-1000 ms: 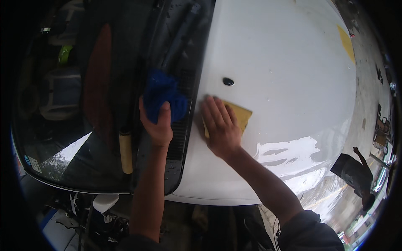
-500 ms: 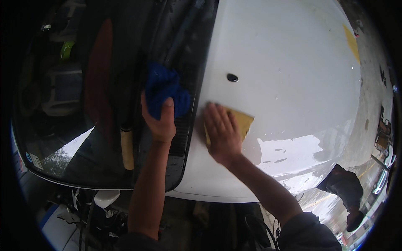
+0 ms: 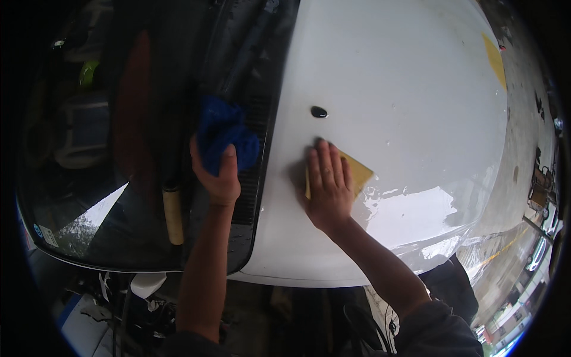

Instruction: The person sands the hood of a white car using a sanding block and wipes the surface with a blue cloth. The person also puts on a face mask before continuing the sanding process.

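Since the earlier frame, the right hand point(image 3: 330, 193) and the yellow sheet point(image 3: 358, 172) under it have shifted rightward across the white hood point(image 3: 369, 71), from the near-left of the small black knob point(image 3: 319, 112) to almost straight on its near side. Someone in dark clothing point(image 3: 455, 288), well to the near-right of the knob, has moved closer to the hood and is now partly hidden by the right forearm point(image 3: 380, 256).

The knob stands up from the hood just beyond the right fingertips, the nearest thing in their way. Well to its right, a yellow patch point(image 3: 493, 62) lies along the hood's rim; to its near-right, bright reflections point(image 3: 410, 211) spread over the glossy surface. Left of the knob runs a dark slatted panel point(image 3: 245, 208), and farther left the dark windshield point(image 3: 89, 160). A tan cylinder point(image 3: 173, 217) with a dark end lies to the knob's near-left, beside the left forearm point(image 3: 205, 268).

The right fingers are straight, close together and laid flat over the sheet, covering much of it. Left of the knob, the left hand point(image 3: 221, 184) has its thumb spread from its fingers, gripping a bunched blue cloth point(image 3: 223, 128); the cloth hides some fingertips.
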A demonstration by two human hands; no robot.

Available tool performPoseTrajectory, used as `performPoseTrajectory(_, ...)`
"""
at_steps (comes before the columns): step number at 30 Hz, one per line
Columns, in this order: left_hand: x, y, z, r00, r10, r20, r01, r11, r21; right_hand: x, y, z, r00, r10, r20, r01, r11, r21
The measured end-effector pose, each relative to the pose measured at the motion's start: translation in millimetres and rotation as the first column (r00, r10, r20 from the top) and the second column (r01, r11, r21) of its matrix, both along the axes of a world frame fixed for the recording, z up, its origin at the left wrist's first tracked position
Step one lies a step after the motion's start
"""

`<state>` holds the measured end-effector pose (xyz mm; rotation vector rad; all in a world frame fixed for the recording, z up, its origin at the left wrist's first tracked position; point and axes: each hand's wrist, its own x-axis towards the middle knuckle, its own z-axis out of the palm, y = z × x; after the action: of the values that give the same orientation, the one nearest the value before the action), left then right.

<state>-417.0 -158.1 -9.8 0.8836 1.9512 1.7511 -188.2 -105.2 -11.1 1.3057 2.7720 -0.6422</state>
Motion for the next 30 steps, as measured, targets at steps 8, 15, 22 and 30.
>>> performPoseTrajectory(8, -1, 4, 6, 1.000, -0.018, -0.003, 0.018, 1.000, -0.005, 39, 56, -5, 0.996, 0.084, 0.014, -0.085, 0.988, 0.126)
performPoseTrajectory(15, -3, 3, 0, 0.998, -0.012, -0.063, 0.009, 0.999, -0.046, 5, 80, 4, 0.946, 0.316, -0.077, -0.306, 0.945, 0.118)
performPoseTrajectory(22, -3, 10, 5, 0.994, -0.029, -0.105, 0.026, 0.999, -0.030, 6, 72, 11, 0.967, 0.246, -0.065, -0.235, 0.962, 0.140)
performPoseTrajectory(30, -2, 9, 7, 0.987, -0.017, -0.162, 0.004, 0.997, -0.077, 27, 63, 1, 0.994, 0.107, -0.028, -0.101, 0.980, 0.171)
